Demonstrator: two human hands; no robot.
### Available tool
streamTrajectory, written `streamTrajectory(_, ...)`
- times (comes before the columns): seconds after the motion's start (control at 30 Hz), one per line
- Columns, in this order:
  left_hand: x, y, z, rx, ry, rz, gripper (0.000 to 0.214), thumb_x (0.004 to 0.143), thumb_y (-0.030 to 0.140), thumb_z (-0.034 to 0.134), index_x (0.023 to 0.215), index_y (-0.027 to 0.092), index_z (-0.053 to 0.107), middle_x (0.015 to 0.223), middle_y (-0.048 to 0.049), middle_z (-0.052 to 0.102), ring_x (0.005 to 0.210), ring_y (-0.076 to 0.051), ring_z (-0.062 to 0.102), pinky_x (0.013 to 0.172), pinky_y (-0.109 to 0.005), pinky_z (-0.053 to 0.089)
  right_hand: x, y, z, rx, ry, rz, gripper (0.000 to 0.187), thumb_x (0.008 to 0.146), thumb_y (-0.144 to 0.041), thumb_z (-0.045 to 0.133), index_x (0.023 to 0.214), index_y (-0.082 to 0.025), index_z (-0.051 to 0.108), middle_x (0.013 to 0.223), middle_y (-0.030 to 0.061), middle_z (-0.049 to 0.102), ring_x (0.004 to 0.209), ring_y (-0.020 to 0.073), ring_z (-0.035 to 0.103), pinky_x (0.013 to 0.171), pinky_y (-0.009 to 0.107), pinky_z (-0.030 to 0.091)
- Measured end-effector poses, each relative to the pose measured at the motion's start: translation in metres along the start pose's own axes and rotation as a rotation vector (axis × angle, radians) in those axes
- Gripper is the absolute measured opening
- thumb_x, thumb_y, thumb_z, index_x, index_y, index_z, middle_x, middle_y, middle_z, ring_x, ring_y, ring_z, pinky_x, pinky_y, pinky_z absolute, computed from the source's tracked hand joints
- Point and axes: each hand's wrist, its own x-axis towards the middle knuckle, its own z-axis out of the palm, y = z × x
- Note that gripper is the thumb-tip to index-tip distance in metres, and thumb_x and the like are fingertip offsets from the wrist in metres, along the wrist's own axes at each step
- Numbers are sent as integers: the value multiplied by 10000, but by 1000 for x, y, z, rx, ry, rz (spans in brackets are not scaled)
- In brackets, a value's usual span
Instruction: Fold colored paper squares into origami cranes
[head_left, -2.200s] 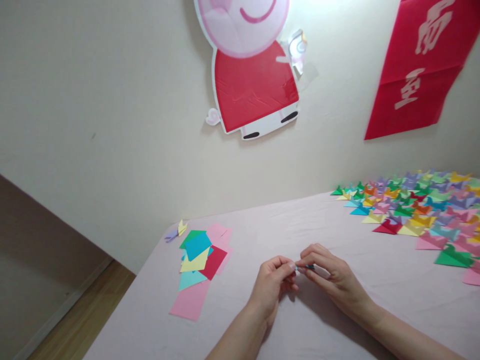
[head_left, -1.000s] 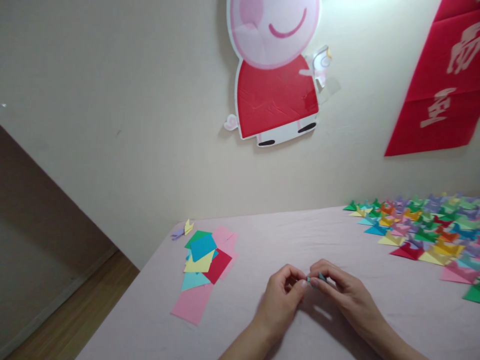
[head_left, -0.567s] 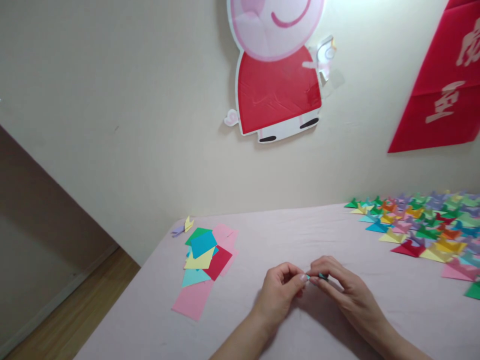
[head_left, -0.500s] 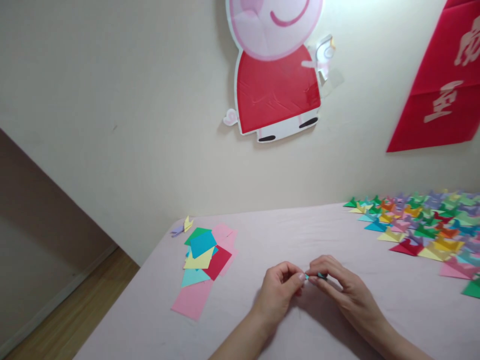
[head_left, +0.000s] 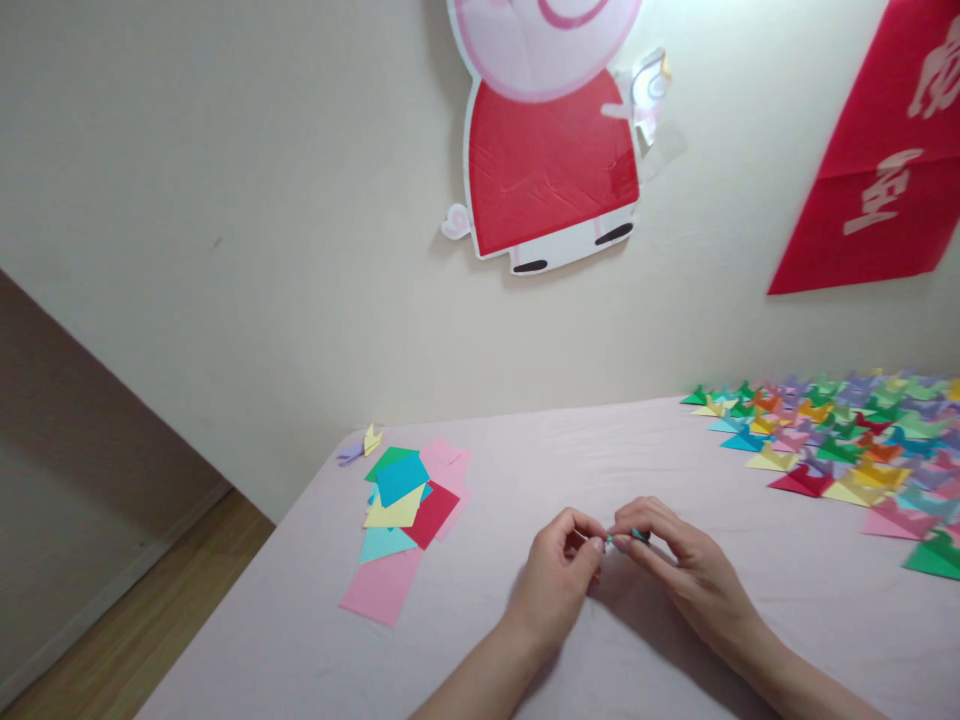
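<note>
Left hand point(head_left: 559, 575) in the head view is curled almost closed, thumb and forefinger pinched at one end of a small teal paper piece point(head_left: 640, 536), with a gap showing inside the loop they make. Right hand point(head_left: 686, 560) meets it tip to tip, thumb and forefinger closed on the same piece, whose darker part shows between the right fingers. The piece is above the pale pink cloth point(head_left: 525, 460), and its exact folds are too small to tell.

Compared with about two seconds ago, both hands keep their grip and the left forefinger now arches further off the thumb. A second ago a teal triangle showed in the right hand; now only a thin dark strip does. The loose paper sheets point(head_left: 402, 480) lie unchanged left of the hands, near a purple folded piece point(head_left: 349, 454) and a yellow folded piece point(head_left: 372, 440). The folded paper birds point(head_left: 838, 450) keep their rows on the right. Against the earliest frame, the wall cutout point(head_left: 551, 170) sits further right, the whole view having shifted.
</note>
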Motion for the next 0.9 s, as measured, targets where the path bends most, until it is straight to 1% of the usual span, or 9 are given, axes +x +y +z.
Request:
streamTrajectory(0.07,-3,0,2,125,41,56,121,826,262,585,905,173,609,795,4,590,667,-123,505,642,-249,401,0,1,0,16,5,20,211,903,-394,624,767,-248,693,752,6,657,743,174,615,690,259,477)
streamTrajectory(0.13,-6,2,4,198,77,84,104,825,247,598,898,175,618,829,0,608,687,-125,518,656,-248,410,0,1,0,35,2,40,207,893,-395,635,760,-247,693,749,5,651,742,175,612,693,259,474)
streamTrajectory(0.23,-6,4,5,158,95,64,123,828,285,612,855,165,621,819,-7,616,686,-127,516,649,-248,408,-1,3,1,61,-9,73,209,881,-404,646,754,-247,698,752,7,650,746,180,609,702,267,472)
streamTrajectory(0.37,-3,3,4,43,67,23,174,815,323,627,825,150,618,759,2,595,624,-109,462,605,-241,370,-2,6,1,91,-21,103,197,878,-398,651,759,-250,703,767,6,651,767,182,605,720,270,465)
streamTrajectory(0.53,-2,4,2,54,98,31,127,801,277,644,796,153,618,731,10,587,619,-111,462,607,-242,367,-1,8,2,107,-27,115,164,872,-389,662,791,-258,719,792,7,651,786,181,601,733,272,460)
streamTrajectory(0.6,-3,6,2,107,115,72,104,823,261,632,798,160,626,754,3,599,654,-124,495,629,-245,384,0,8,2,115,-26,110,163,869,-393,664,801,-260,728,799,10,653,783,181,601,729,273,461)
streamTrajectory(0.7,-5,9,1,223,131,187,82,850,223,614,788,172,627,786,-3,600,720,-142,535,664,-249,399,-1,7,1,131,-31,105,167,867,-395,667,796,-259,735,786,11,654,771,179,599,721,273,460)
streamTrajectory(0.8,-7,11,0,327,133,302,88,866,186,605,780,180,619,782,1,587,740,-146,533,682,-253,391,-2,7,1,152,-32,123,167,865,-394,670,797,-257,737,787,13,655,773,180,596,726,275,459)
streamTrajectory(0.9,-7,12,0,373,138,366,92,875,166,606,785,183,616,782,-1,591,762,-152,532,704,-257,388,-2,8,2,181,-26,155,189,850,-411,683,770,-248,733,776,14,649,757,180,588,710,274,456)
